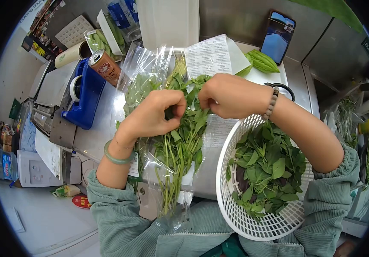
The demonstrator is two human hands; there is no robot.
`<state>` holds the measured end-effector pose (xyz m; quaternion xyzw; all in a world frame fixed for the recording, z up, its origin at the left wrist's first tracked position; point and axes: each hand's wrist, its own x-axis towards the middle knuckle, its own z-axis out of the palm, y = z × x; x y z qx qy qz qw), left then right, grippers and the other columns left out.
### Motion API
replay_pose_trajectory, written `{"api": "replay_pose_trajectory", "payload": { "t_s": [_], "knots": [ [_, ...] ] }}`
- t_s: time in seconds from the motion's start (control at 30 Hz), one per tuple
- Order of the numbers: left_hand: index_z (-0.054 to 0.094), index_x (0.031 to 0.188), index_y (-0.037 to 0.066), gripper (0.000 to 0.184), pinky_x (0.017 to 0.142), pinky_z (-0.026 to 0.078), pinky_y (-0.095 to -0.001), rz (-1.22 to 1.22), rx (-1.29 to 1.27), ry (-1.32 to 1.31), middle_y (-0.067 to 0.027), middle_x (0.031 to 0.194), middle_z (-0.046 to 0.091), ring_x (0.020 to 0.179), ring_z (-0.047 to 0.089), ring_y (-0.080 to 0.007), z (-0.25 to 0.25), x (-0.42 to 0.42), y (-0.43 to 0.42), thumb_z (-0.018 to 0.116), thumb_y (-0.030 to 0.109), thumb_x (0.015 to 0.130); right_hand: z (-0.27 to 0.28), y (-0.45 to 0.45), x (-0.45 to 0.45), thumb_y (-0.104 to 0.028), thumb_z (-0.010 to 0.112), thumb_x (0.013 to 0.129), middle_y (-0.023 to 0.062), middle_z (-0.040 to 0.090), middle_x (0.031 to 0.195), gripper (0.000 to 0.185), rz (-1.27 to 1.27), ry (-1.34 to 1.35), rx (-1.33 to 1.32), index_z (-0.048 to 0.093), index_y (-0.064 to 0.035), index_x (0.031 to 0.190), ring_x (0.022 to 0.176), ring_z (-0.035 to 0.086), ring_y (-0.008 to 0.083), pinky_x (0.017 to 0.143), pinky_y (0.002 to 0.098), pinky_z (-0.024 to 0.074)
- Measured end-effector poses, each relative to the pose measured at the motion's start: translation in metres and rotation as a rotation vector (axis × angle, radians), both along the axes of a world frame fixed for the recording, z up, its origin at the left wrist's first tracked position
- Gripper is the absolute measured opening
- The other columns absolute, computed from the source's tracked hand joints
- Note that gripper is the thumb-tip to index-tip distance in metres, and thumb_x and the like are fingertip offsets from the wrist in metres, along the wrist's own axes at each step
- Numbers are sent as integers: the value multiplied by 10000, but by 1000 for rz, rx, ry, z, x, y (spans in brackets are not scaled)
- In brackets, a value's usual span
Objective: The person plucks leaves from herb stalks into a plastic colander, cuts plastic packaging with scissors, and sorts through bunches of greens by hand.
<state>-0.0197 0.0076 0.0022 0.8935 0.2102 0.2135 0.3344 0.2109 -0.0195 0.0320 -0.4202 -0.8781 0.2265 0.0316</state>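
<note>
Green leafy herbs are lying on clear crinkled plastic, the bare left hand and beaded-wrist right hand hovering apart above them, fingers curling; whether they're pinching anything, we can't tell.

Both your hands, the left hand and the right hand, are at the long-stemmed leafy green herbs on clear plastic wrapping; just beside them, the round white plastic basket holds loose green leaves.
</note>
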Motion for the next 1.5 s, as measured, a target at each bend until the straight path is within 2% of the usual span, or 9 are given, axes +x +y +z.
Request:
{"api": "replay_pose_trajectory", "payload": {
  "t_s": [0.1,0.2,0.33,0.5,0.67,0.8,0.9,1.3,1.5],
  "knots": [
    [535,756,2,126,565,446,-295,2,76,-74,-55,670,549,600,541,-188,-3,3,0,643,-26,698,9,-5,0,-9,580,729,101,651,815,140,-17,-104,184,674,-54,823,726,622,318,664,423,490],
    [575,776,-1,114,589,450,-293,96,-112,-46,-61,700,580,623,548,-156,5,7,-7,674,56,776,16,-10,4,-32,640,710,69,616,742,92,38,-40,474,660,-71,791,701,615,286,608,404,480],
    [633,800,31,218,599,439,-287,39,-130,-300,-36,688,599,608,561,-129,-9,9,1,747,217,796,19,-19,1,-91,642,693,41,584,682,52,57,213,780,650,-97,744,671,619,252,543,375,487],
    [651,790,69,168,623,406,-278,-4,232,-269,-15,690,629,564,567,-137,-5,13,-10,786,162,752,4,-27,-3,-125,654,643,1,512,661,171,101,321,994,664,-152,812,598,567,190,511,323,471],
    [668,848,32,151,569,420,-272,91,184,-361,-33,698,623,551,553,-131,-11,14,-10,768,58,738,3,-23,-5,13,615,698,30,508,674,225,-58,594,847,606,-81,902,560,520,178,500,296,417],
    [663,905,3,186,537,420,-259,117,153,-377,-54,751,619,567,531,-116,-8,14,-10,743,10,738,5,-22,-1,-3,575,726,16,435,682,196,-380,846,535,546,-38,917,575,396,106,522,236,346],
    [655,922,-5,208,527,415,-254,110,177,-357,-57,775,608,585,522,-110,-8,14,-10,736,-8,730,3,-18,3,-3,577,723,16,465,712,169,-410,938,445,548,-39,886,609,422,123,544,239,353],
    [695,933,24,205,501,444,-273,85,226,-281,-65,762,558,622,570,-163,-7,15,-15,681,-59,746,6,-12,5,-25,564,701,78,549,909,262,-135,753,678,637,-52,950,890,549,201,768,335,453],
    [673,896,7,174,502,447,-272,51,249,-268,-68,775,565,622,578,-165,-8,13,-13,681,-69,740,3,-8,6,-33,568,707,107,591,925,236,-236,778,463,648,-4,927,905,572,227,813,344,466]
  ]
}}
